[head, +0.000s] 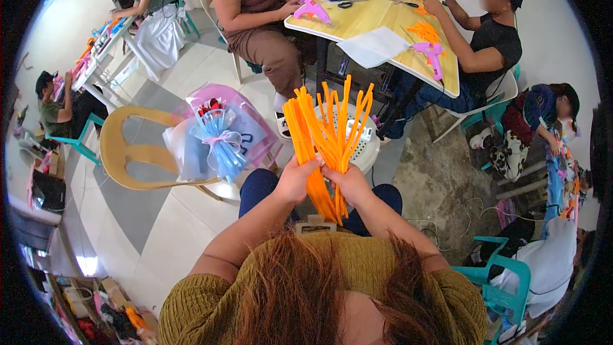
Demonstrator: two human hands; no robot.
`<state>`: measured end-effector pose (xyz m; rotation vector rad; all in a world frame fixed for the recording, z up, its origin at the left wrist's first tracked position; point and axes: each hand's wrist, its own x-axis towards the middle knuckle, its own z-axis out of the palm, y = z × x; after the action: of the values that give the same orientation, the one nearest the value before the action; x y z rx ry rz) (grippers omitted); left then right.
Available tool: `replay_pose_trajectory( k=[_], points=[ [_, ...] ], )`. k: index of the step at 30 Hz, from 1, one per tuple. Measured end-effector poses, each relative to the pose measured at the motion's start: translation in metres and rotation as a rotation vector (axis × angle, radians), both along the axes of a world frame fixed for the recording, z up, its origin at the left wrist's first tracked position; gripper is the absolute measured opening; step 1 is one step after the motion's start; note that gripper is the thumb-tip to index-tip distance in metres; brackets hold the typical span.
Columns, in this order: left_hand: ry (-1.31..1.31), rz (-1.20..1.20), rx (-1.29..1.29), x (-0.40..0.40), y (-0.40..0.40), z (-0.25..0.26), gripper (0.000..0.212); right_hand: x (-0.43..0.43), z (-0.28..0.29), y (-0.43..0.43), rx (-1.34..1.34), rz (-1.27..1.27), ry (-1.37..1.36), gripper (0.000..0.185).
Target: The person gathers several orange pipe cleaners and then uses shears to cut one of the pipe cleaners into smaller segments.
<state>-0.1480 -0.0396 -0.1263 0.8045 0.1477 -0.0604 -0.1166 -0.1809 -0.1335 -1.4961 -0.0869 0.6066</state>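
Observation:
Long orange fuzzy stems, probably pipe cleaners, stand upright in two bunches before my chest. My left hand (298,179) grips the denser bunch of orange stems (299,127) around its middle. A looser bunch of orange stems (342,141), fanned out at the top, is held in my right hand (348,183). The thumbs of both hands are close together between the bunches, and the lower ends hang down over my lap. Whether the thumbs touch is hard to tell. Behind the stems stands a round white stool (366,153) with a white power strip (359,130) on it.
A tan plastic chair (115,148) at the left holds a wrapped blue bouquet (222,139). Ahead, two people sit at a wooden-topped table (354,26) bearing pink glue guns (313,9), scissors (346,2) and orange pieces. Teal chairs (510,273) and more people are around the room.

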Motion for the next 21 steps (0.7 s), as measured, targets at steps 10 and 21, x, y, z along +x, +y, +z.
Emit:
replay_pose_trajectory(
  k=[10, 21],
  points=[
    [0.017, -0.031, 0.000, 0.001, -0.001, 0.004, 0.024, 0.000, -0.008, -0.001, 0.145, -0.038, 0.057, 0.021],
    [0.077, -0.071, -0.098, -0.001, 0.004, -0.001, 0.016, -0.003, 0.011, -0.006, 0.221, -0.033, 0.111, 0.020]
  ],
)
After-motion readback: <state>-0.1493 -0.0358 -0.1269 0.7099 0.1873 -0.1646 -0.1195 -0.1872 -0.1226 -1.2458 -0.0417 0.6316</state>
